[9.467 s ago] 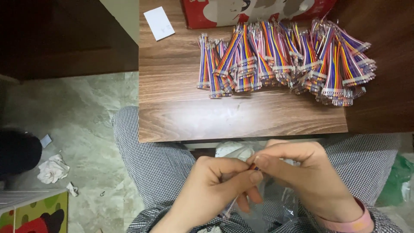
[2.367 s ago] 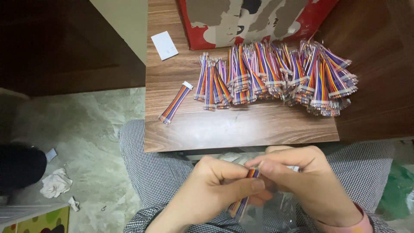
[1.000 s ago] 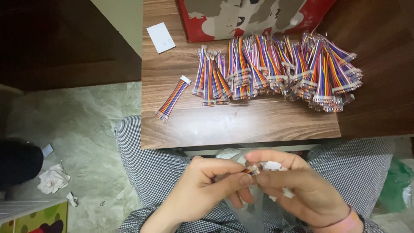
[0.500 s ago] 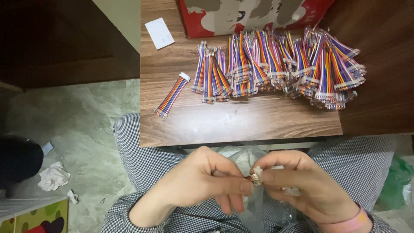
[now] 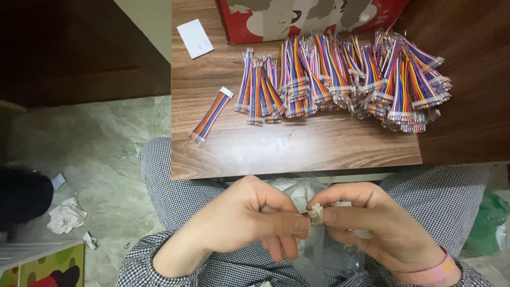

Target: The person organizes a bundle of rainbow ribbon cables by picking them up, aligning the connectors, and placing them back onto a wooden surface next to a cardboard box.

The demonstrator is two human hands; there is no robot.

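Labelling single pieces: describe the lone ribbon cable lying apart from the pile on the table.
The lone ribbon cable is a short flat band of parallel wires in rainbow colours, with a small white connector at its upper end and bare-looking tips at the lower end. It lies flat and diagonal on the wooden table, near the left edge, left of the cable pile. Nothing touches it.

Evenly lit from above, soft and fairly bright on the wooden table point(image 5: 297, 149); dim and near black at upper left. Faint sheen on the wood. Sharp throughout, slight wide-angle stretch at edges.
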